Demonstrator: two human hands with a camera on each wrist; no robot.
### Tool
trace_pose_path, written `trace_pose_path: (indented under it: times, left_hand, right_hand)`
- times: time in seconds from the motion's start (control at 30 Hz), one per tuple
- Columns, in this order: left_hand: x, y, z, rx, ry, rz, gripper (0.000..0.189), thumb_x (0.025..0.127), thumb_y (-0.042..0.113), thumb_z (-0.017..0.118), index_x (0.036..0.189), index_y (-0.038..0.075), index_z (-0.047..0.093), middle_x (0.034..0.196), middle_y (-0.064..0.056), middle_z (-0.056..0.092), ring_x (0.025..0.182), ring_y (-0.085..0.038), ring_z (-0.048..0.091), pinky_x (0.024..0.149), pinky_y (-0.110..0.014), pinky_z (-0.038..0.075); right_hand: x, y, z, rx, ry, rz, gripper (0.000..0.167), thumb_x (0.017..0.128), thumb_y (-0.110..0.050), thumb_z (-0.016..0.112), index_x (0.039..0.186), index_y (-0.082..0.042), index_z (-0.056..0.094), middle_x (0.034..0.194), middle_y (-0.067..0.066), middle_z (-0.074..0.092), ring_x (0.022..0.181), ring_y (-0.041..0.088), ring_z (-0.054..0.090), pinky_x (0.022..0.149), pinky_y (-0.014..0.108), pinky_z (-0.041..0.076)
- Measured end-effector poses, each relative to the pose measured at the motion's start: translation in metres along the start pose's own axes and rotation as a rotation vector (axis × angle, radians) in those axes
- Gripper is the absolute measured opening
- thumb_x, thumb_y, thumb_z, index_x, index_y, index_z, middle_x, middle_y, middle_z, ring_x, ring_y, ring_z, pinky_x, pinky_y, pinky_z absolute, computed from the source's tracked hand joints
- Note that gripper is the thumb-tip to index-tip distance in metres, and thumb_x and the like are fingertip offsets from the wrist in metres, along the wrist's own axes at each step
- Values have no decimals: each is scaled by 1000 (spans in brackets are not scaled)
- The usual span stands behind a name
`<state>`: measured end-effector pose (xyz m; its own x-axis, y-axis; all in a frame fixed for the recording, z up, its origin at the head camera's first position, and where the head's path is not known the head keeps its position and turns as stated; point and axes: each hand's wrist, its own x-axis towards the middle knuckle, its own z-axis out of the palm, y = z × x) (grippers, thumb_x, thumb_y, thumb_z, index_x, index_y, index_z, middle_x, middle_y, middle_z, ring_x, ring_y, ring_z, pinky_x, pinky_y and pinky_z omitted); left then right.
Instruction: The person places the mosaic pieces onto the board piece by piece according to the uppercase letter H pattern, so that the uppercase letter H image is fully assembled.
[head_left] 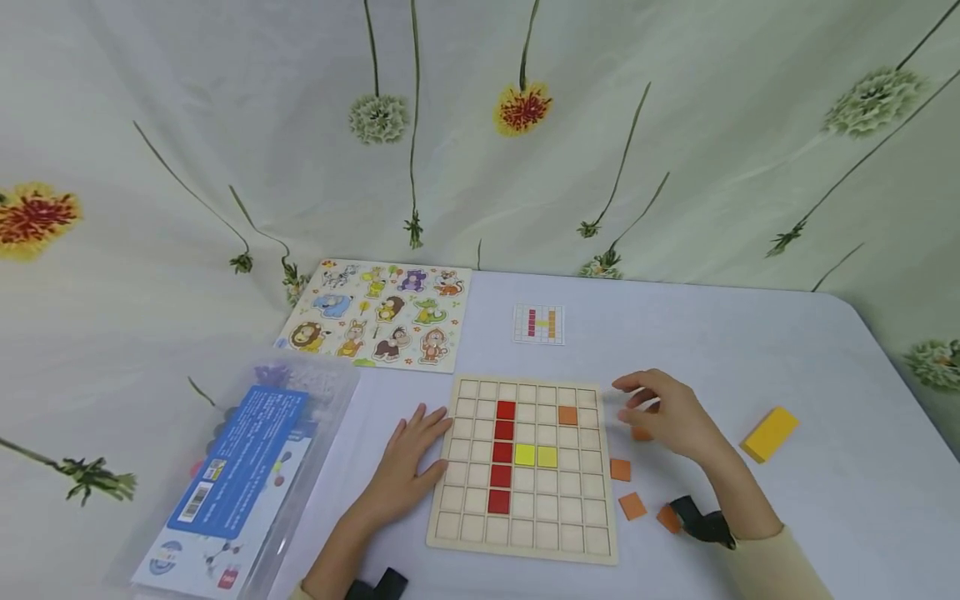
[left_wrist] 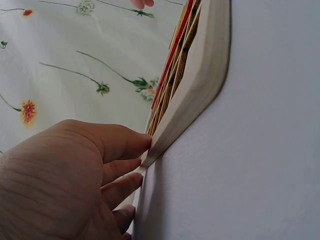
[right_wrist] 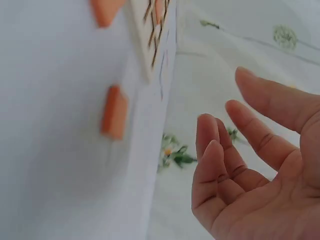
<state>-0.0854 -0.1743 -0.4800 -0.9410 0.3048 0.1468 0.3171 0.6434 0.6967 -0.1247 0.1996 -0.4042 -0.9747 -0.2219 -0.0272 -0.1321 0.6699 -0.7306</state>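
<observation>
1. L hand [head_left: 407, 460]: fingers extended, touching board [head_left: 547, 508] L edge.
2. R hand [head_left: 666, 410]: nothing held, fingers loosely bent w/ thumb apart, just R of board.
3. Orange tiles [head_left: 632, 506]: 4 loose on tabletop [head_left: 855, 517] R of board, 1 in board's upper-R area.
4. Also in board: 5 red tiles [head_left: 501, 452], 2 yellow tiles [head_left: 525, 454].

Beside the left hand [head_left: 407, 460], the beige board [head_left: 523, 507] is gridded, with red tiles [head_left: 501, 452], yellow tiles [head_left: 525, 455] and an orange tile [head_left: 567, 415]; near the right hand [head_left: 669, 414], loose tiles [head_left: 620, 470] are orange, a block [head_left: 770, 434] deeper yellow.
</observation>
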Motion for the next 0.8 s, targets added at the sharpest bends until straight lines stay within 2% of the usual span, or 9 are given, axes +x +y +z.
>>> trace_pose_path:
  times: [0.1,0.23,0.33,0.53,0.8]
  left_hand:
    - [0,-1,1,6,5,6,53,86,7,63,138,3,53,150,-18,45,145,-47,23,114,-67,11]
    - [-1,-2,0,2,-5,-10,54,86,7,64,138,2,53,150,-18,44,146,-46,22,115,-66,9]
    - [-1,-2,0,-6,-15,-30,54,86,6,64,138,2,53,151,-17,43,147,-44,21,117,-64,8]
    - [-1,-2,2,1,-26,-46,55,86,6,65,139,4,52,152,-15,42,148,-43,20,117,-63,8]
    - [0,-1,1,16,-8,-26,54,85,6,65,138,4,53,151,-16,44,147,-45,21,116,-65,8]
  right_hand:
    - [-9,16,-7,9,32,33,37,87,-6,68,124,-6,63,123,12,62,101,23,62,79,27,51]
    - [-19,36,-9,68,8,98,44,88,-9,68,131,-7,58,130,14,58,104,25,59,79,25,52]
    - [-23,48,-8,120,-17,119,48,88,-11,70,133,-5,56,130,17,57,102,24,57,76,23,52]
    - [-24,60,0,131,-32,98,49,85,-11,73,131,-1,57,119,16,62,98,21,57,78,21,50]
    - [-24,69,9,43,35,40,45,81,-9,77,124,-4,63,112,10,62,90,12,53,75,19,47]
